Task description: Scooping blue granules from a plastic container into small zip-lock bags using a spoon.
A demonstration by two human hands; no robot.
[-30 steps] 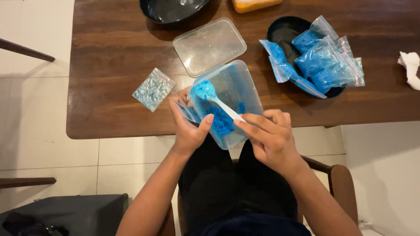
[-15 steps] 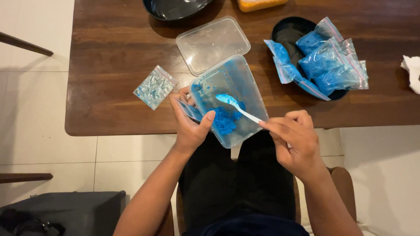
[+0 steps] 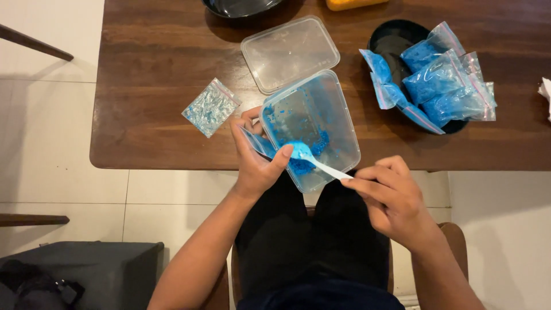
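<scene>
Clear lid (image 3: pixel 290 53), perhaps 5 filled bags (image 3: pixel 445 86)

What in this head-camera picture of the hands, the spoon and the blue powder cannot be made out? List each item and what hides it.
1. Small bag in the left hand: mostly hidden by the fingers and the clear tub; its fill cannot be seen.
2. Spoon handle end: covered by the right hand.
3. Black bowl and orange thing: cut off by the top edge.
4. White paper: cut off by the right edge.
</scene>
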